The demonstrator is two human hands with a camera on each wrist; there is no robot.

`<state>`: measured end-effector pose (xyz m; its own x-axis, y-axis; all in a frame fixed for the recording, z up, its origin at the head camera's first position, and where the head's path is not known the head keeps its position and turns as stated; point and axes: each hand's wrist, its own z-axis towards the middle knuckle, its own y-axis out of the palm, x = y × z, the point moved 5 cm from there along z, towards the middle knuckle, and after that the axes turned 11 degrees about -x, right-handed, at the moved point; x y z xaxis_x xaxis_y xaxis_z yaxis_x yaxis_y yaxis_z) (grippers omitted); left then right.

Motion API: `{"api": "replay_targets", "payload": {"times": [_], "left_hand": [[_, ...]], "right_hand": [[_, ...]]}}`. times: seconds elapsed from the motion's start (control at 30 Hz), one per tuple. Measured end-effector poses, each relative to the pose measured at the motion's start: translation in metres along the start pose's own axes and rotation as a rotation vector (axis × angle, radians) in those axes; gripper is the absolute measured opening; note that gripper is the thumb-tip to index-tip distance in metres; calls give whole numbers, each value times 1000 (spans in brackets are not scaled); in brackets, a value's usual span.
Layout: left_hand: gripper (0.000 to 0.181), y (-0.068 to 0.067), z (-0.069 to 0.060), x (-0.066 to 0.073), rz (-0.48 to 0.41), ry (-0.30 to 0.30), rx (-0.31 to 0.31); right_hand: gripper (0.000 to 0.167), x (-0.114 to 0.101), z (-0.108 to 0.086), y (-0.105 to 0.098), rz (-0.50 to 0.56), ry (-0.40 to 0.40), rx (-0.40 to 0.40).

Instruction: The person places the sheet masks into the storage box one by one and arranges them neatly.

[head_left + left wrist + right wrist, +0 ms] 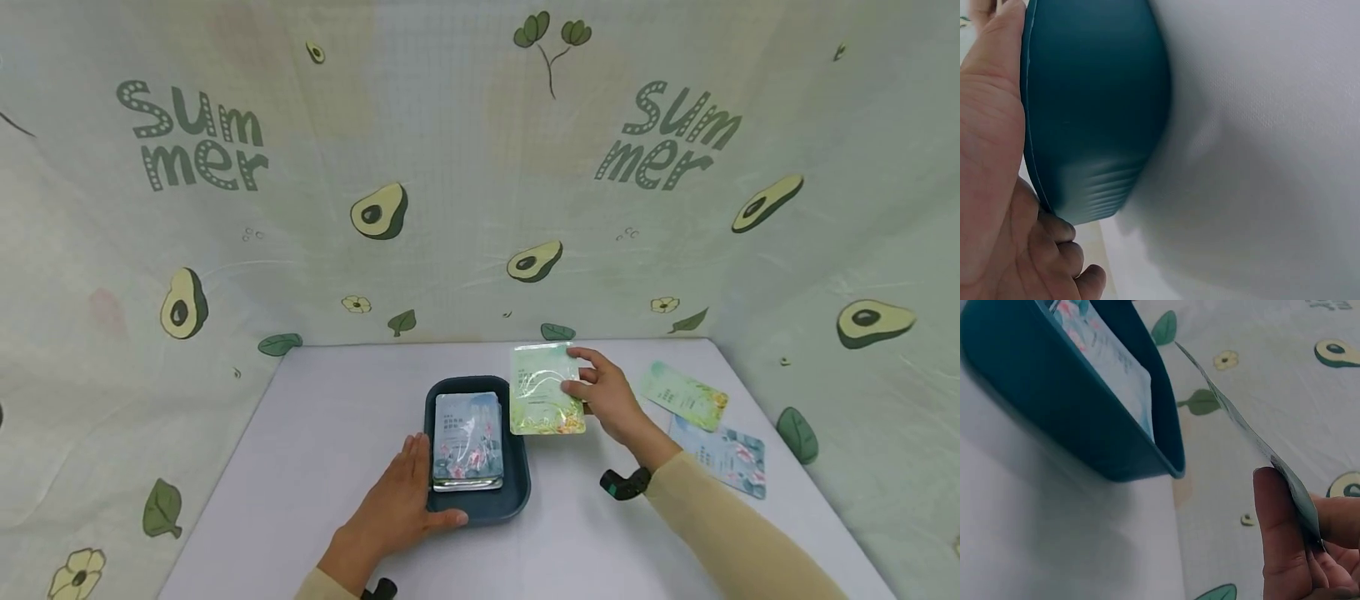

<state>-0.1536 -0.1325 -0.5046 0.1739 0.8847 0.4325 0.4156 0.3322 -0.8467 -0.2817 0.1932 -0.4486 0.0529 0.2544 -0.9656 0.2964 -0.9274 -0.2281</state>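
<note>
Between thumb and fingers, my right hand (609, 398) pinches a flat green sheet mask packet (543, 392) by its right side. The packet is held up beside the right rim of a dark blue tray (480, 507); the right wrist view shows the thin packet (1244, 428) edge-on. Inside the tray lies a stack of packets, topped by a light blue sheet mask packet (468, 437) with pink flowers. My left hand (401, 500) rests along the tray's left rim, fingers straight and thumb spread at the near corner. The left wrist view shows that palm (991, 144) against the rim.
To the right on the white table (345, 417) lie a green packet (684, 395) and a blue flowered packet (720, 454), partly overlapping. A cloth backdrop (450, 125) printed with avocados stands behind the table and along its sides.
</note>
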Motion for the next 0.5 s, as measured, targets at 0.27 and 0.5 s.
{"api": "replay_targets", "payload": {"times": [0.27,0.5], "left_hand": [[132,1,2,-3,55,6,3],[132,1,4,-3,80,6,14]], "right_hand": [[58,2,11,61,69,7,-79],[54,4,21,104,72,-4,-105]]}}
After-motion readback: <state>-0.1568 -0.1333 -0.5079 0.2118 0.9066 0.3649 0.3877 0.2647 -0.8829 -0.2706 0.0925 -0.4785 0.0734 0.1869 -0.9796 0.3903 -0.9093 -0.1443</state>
